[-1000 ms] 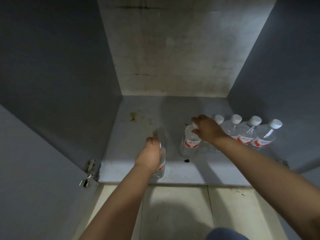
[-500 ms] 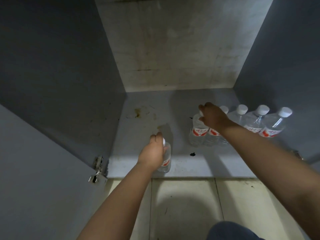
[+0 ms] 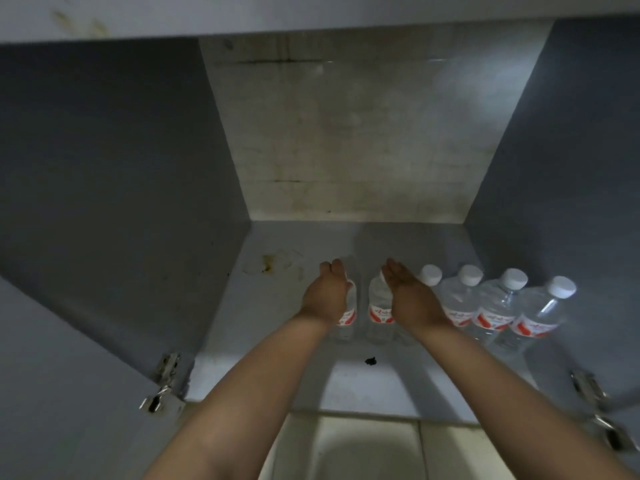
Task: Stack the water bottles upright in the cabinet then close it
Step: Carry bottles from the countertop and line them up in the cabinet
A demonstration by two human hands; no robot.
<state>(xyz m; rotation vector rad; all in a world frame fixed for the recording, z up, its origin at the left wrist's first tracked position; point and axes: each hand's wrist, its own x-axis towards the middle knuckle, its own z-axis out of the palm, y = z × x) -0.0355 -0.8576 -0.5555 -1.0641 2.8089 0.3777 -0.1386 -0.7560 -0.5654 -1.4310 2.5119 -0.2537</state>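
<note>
Several clear water bottles with white caps and red labels stand upright in a row on the cabinet floor point(image 3: 273, 344), from the middle to the right wall. The leftmost bottle point(image 3: 350, 315) is half hidden behind my left hand point(image 3: 327, 294), whose fingers point straight forward over its top. Beside it, the second bottle point(image 3: 378, 308) is under my right hand point(image 3: 410, 296), also with straight fingers. Neither hand grips anything. The other bottles point(image 3: 498, 306) stand free to the right, caps showing.
The grey cabinet is open, its left door point(image 3: 52, 393) swung out on a metal hinge point(image 3: 165, 381) and another hinge point(image 3: 588, 386) at the right. A stain point(image 3: 268, 266) marks the bare left floor and a small dark speck point(image 3: 371, 361) lies near the front edge. Pale tiles point(image 3: 363, 452) lie below.
My left hand carried its bottle back and right, beside the row. Both hands let go of their bottles and straightened their fingers. The view pulled back.
</note>
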